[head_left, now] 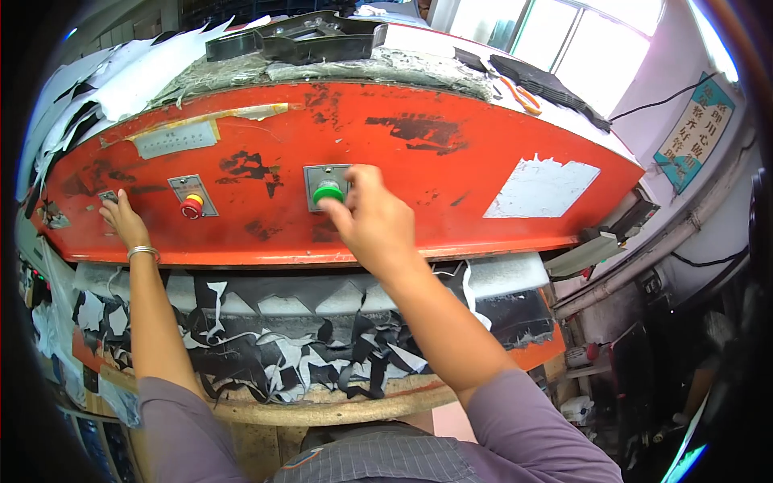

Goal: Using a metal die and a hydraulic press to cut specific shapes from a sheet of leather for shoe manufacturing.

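Note:
A red machine panel (266, 205) stretches across in front of me. My right hand (374, 217) is at the green push button (328, 191) on its metal plate. The thumb overlaps the button's lower right edge and the curled forefinger is above it, with a gap between them. Whether they press on it cannot be told. At the panel's left end, my left hand (125, 219) has its fingers apart, the tips beside a small plate (108, 196) set in the panel. A red mushroom button (192, 207) with a yellow collar sits between both hands.
Below the panel, black and white scraps (298, 362) cover a bed with a wooden edge (338, 409). On top lie a black tray-like part (322, 39), orange-handled pliers (522, 97), stacked black sheets (547, 84) and white sheets (153, 68). A pipe (644, 262) runs at right.

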